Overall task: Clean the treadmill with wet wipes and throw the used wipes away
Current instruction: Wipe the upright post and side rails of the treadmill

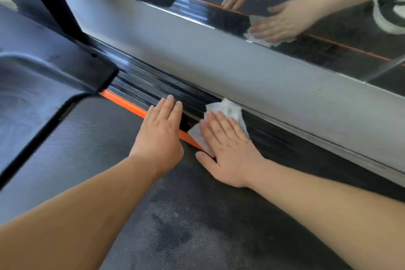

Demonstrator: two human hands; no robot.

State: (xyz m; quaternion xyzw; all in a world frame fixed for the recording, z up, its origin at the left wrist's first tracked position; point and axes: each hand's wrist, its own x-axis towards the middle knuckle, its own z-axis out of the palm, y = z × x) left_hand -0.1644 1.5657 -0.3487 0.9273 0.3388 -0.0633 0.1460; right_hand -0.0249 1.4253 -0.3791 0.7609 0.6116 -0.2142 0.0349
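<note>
While the right grip is lying flat with its fingers straight and close together, it is pressing the wet wipe down onto the treadmill's ribbed black side rail; nothing is being pinched or curled around. The white, crumpled wipe is lying under the fingers and is sticking out beyond the fingertips on the far side and past the hand's left edge, where one corner is reaching the orange stripe. The thumb is spreading out to the left, at the edge of the belt.

Just left of it, the left grip is also lying wide and flat, holding nothing. Its fingertips are resting on the ribbed rail, its palm is crossing the orange stripe, and its right edge is sitting just beside the wipe's near-left corner.

Both forearms are reaching in from the near side over the textured dark belt. At the far left, a moulded dark motor cover is meeting the rail. Beyond the rail, a silver sill is running along the base of a mirror, which is reflecting both hands and the wipe.
</note>
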